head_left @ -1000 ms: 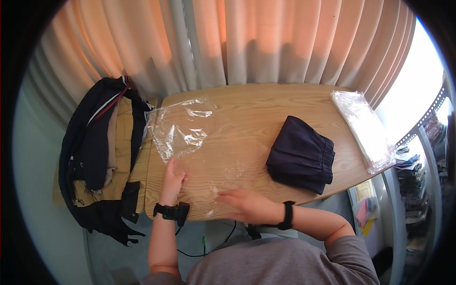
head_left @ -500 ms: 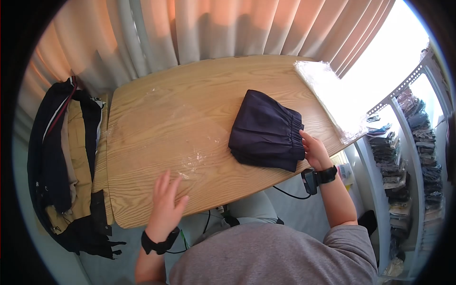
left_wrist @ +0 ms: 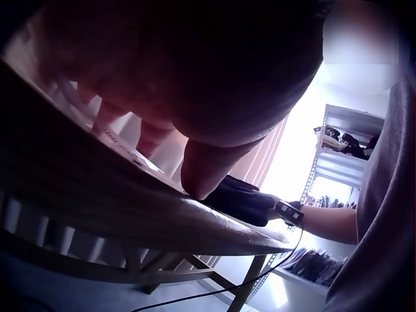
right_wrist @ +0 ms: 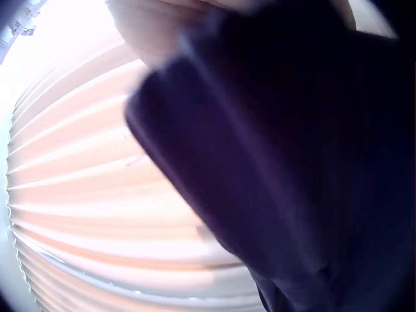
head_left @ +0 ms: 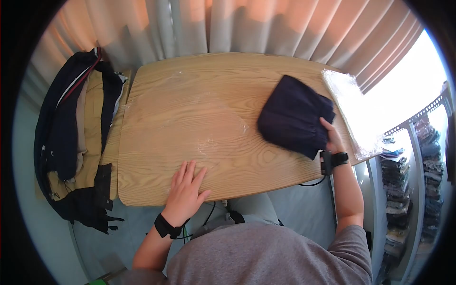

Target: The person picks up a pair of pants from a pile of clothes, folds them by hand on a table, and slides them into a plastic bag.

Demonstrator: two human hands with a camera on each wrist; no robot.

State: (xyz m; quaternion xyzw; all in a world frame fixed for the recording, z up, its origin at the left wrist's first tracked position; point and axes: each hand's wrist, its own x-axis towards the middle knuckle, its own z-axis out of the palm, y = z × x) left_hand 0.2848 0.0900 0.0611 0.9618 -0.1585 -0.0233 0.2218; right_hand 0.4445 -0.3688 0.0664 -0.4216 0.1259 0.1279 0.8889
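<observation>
My right hand point(head_left: 334, 135) grips a folded dark navy garment point(head_left: 293, 114) at its gathered elastic waistband, thumb on top and the other fingers beneath. The garment is over the right part of the table. Close up and blurred, it fills much of the right wrist view point(right_wrist: 260, 169), with the curtain behind it. A thin clear plastic bag point(head_left: 223, 116) lies flat on the table's left and middle. My left hand point(head_left: 185, 192) rests with straight, spread fingers near the bag's close end, at the table's front edge. In the left wrist view its fingertips point(left_wrist: 196, 185) press on the tabletop.
A stack of clear plastic bags point(head_left: 354, 114) lies along the wooden table's point(head_left: 247, 183) right end. Left of the table, dark and tan clothes point(head_left: 71, 137) are piled. Shelves of folded garments point(head_left: 396, 190) stand at the right, and a curtain point(head_left: 256, 28) hangs behind.
The plastic bag went from crumpled and raised at the left to lying flat. My right hand moved from the front edge to the garment's waistband, gripped it and shifted it away from the front edge.
</observation>
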